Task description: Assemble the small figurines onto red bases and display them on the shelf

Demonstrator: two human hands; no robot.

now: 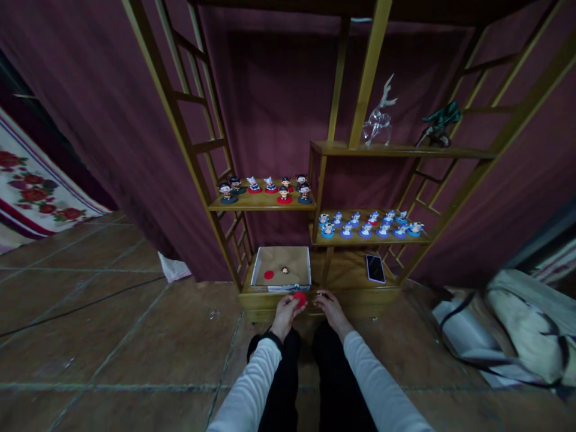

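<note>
Pinched in my left hand (286,314) is a round red base (300,297), held up in front of the lowest shelf. My right hand (331,309) is closed at the fingertips around a small dark thing, too small and shaded to name. The two hands are a little apart. Just beyond them lies a shallow white box (258,268) with a brown inside. In it are another red base (269,275) and a small dark-haired figurine (285,270), which seems to lie down.
Several dark-haired and white figurines (284,194) stand on the left middle shelf, blue and purple ones (366,230) on the right. A phone (375,268) lies on the lowest shelf. Above stand a clear deer (380,117) and a green figure (440,124). Bags (524,327) rest on the floor at right.
</note>
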